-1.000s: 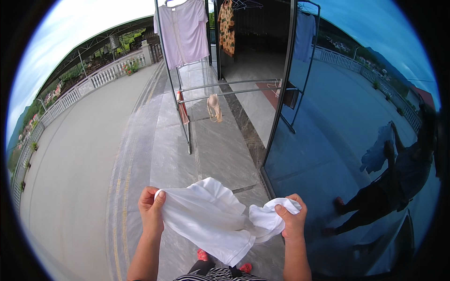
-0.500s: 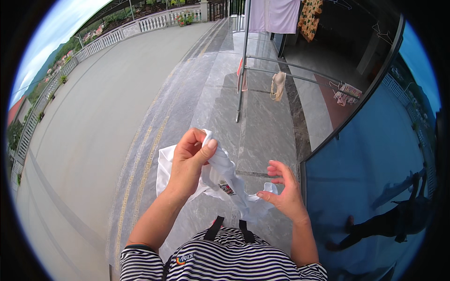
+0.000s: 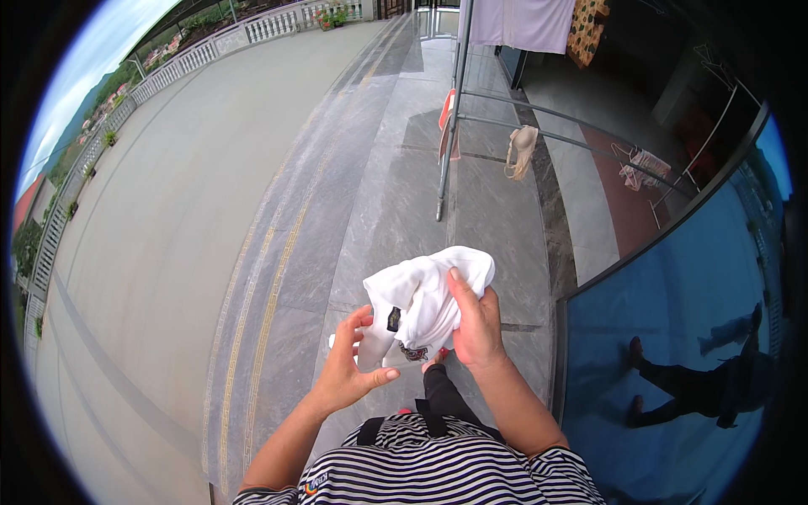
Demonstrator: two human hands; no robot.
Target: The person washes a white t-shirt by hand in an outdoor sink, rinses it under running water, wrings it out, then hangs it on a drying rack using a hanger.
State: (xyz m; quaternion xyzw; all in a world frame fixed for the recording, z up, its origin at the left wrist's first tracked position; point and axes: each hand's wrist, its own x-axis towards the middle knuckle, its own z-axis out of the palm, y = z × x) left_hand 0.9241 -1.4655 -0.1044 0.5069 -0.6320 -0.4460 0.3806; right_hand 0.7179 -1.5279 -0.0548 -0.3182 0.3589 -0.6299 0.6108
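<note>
A bunched white garment (image 3: 429, 290), likely a shirt, hangs in front of my body. A small black label and a dark printed patch show on it. My right hand (image 3: 477, 328) grips its right side, thumb on top and fingers behind the folds. At the garment's lower left, my left hand (image 3: 349, 362) is spread with thumb and fingers apart, close to the cloth but not closed on it. The folds hide part of the garment.
Ahead stands a metal clothes rack (image 3: 450, 160) bearing a pale lilac cloth (image 3: 518, 25), a beige bra (image 3: 521, 151) and a small pink garment (image 3: 645, 171). Blue reflective glass (image 3: 656, 337) lies close on my right. A white balustrade (image 3: 198, 57) borders the concrete yard.
My left hand has let go of the garment's upper edge and moved down. My right hand has come up and left and taken hold of the cloth, which is more bunched now.
</note>
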